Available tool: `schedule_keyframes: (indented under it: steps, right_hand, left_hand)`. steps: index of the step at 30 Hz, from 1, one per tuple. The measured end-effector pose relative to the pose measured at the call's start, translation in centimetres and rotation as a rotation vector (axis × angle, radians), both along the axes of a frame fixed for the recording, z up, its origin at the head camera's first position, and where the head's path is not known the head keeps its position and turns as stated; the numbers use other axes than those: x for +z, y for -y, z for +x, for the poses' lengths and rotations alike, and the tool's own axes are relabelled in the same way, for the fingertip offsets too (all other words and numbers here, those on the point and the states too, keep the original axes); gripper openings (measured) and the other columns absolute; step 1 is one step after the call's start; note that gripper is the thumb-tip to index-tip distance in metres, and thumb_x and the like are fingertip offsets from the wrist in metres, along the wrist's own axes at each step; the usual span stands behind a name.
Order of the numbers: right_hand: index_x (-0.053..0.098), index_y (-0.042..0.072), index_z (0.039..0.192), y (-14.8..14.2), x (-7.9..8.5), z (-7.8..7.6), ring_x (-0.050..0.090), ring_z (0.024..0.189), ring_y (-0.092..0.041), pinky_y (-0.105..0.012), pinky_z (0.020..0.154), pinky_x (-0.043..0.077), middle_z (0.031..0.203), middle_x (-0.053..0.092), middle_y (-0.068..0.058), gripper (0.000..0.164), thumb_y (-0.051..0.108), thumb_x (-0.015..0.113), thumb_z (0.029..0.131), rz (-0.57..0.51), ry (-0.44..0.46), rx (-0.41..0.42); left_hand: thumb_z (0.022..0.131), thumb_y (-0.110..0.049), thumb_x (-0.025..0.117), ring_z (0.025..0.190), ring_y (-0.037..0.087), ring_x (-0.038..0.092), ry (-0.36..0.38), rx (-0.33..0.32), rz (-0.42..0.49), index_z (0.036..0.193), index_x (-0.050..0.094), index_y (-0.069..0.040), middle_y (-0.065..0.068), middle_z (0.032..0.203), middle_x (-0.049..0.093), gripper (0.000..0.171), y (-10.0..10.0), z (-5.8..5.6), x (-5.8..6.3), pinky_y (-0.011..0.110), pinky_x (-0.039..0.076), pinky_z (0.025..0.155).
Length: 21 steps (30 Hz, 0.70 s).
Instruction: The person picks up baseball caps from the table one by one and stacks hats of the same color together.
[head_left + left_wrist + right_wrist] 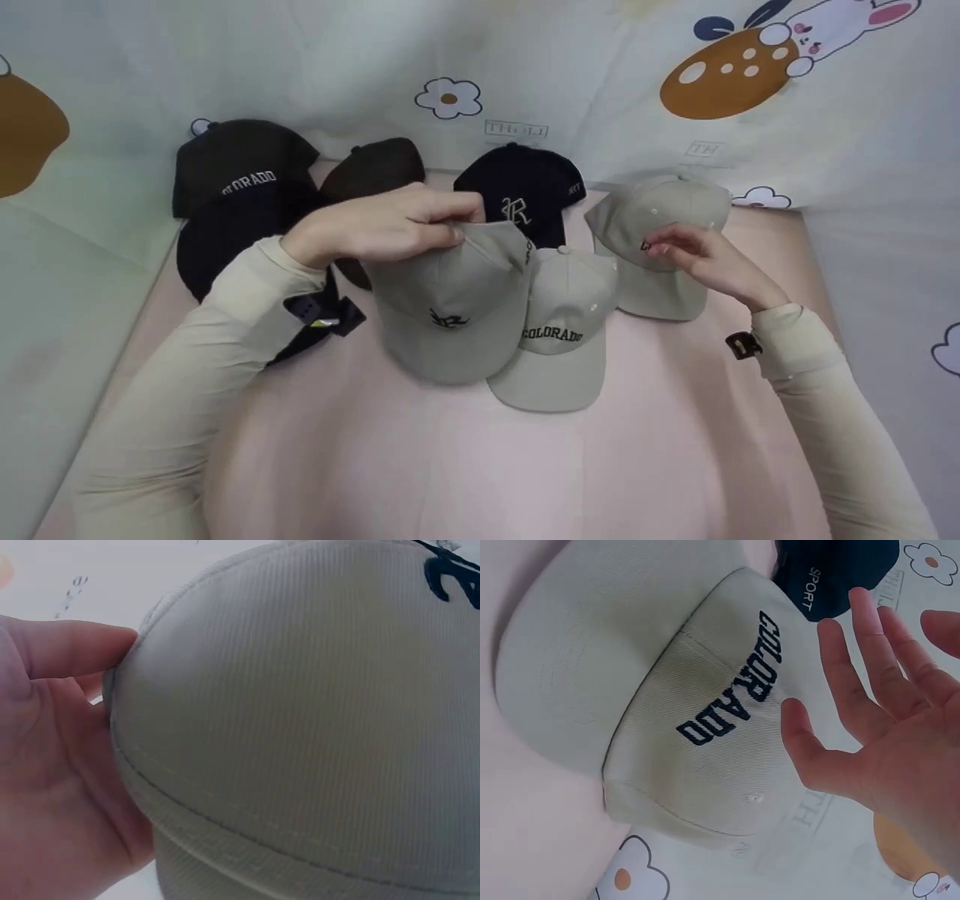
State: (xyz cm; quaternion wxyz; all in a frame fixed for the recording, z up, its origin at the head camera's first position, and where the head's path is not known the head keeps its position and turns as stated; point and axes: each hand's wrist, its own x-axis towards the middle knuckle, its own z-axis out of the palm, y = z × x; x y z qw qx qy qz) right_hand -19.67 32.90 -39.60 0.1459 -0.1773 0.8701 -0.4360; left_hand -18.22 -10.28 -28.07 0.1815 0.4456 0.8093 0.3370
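Observation:
In the head view my left hand point(390, 225) pinches the crown of a beige baseball cap point(450, 292) with a dark embroidered letter logo, thumb and fingers at its top. The left wrist view shows the fingertips point(112, 649) at the edge of this cap's ribbed crown. Its brim points down towards me, and it overlaps a second beige cap point(559, 360) lettered COLORADO. My right hand point(709, 262) is over a third beige cap point(660, 289) at the right. Seen from the right wrist, its fingers are spread and relaxed beside that cap's COLORADO lettering, holding nothing.
Behind stands a navy cap point(517, 180) with a gold R. A brown cap point(379, 169), a dark COLORADO cap point(244, 150) and a black cap point(217, 240) lie at the left, partly behind my left arm. A printed cloth point(337, 67) backs the pink tabletop point(480, 465).

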Motion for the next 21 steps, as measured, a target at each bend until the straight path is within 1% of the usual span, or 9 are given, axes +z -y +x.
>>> schedule_keyframes:
  steps: [5, 12, 14, 18, 21]
  right_hand:
    - [0.06, -0.009, 0.119, -0.2, -0.1, -0.1, 0.062, 0.097, -0.011, -0.018, 0.081, 0.048, 0.11, 0.064, -0.023, 0.025, 0.004, 0.051, 0.099, 0.036, 0.009, -0.002]
    - [0.06, -0.008, 0.119, -0.2, -0.2, -0.2, 0.062, 0.095, -0.01, -0.02, 0.079, 0.049, 0.11, 0.064, -0.022, 0.025, 0.003, 0.052, 0.098, 0.061, 0.007, -0.013]
    - [0.06, -0.009, 0.119, -0.1, -0.2, -0.2, 0.062, 0.095, -0.01, -0.02, 0.079, 0.049, 0.11, 0.064, -0.022, 0.025, 0.002, 0.052, 0.098, 0.06, 0.004, -0.014]
    - [0.06, -0.009, 0.119, -0.1, -0.3, -0.3, 0.062, 0.095, -0.008, -0.019, 0.078, 0.049, 0.11, 0.064, -0.022, 0.025, 0.003, 0.052, 0.098, 0.06, 0.001, -0.026]
    - [0.06, -0.008, 0.119, -0.1, -0.3, -0.4, 0.062, 0.096, -0.009, -0.02, 0.078, 0.05, 0.111, 0.064, -0.022, 0.025, 0.004, 0.052, 0.098, 0.06, -0.001, -0.028]
  left_hand:
    - [0.095, -0.009, 0.043, 0.06, 0.013, 0.045, 0.017, -0.106, 0.034, 0.093, 0.053, -0.012, -0.002, 0.07, 0.045, 0.01, -2.2, 0.9, -0.7, 0.03, 0.037, 0.056]
    - [0.097, -0.007, 0.043, 0.062, 0.011, 0.043, 0.034, -0.253, 0.117, 0.095, 0.049, -0.008, -0.003, 0.071, 0.043, 0.007, -5.9, 1.6, -1.8, 0.028, 0.036, 0.058]
    - [0.097, -0.007, 0.043, 0.065, 0.011, 0.044, 0.048, -0.293, 0.13, 0.096, 0.05, -0.007, -0.002, 0.074, 0.044, 0.007, -6.9, 1.7, -2.0, 0.027, 0.036, 0.06]
    - [0.098, -0.006, 0.045, 0.077, 0.012, 0.046, 0.059, -0.365, 0.132, 0.1, 0.051, -0.006, -0.001, 0.084, 0.045, 0.006, -9.2, 1.8, -2.5, 0.026, 0.037, 0.071]
    - [0.099, -0.007, 0.046, 0.084, 0.011, 0.045, 0.077, -0.397, 0.115, 0.103, 0.052, -0.006, -0.001, 0.088, 0.046, 0.007, -10.6, 1.9, -3.0, 0.025, 0.036, 0.075]
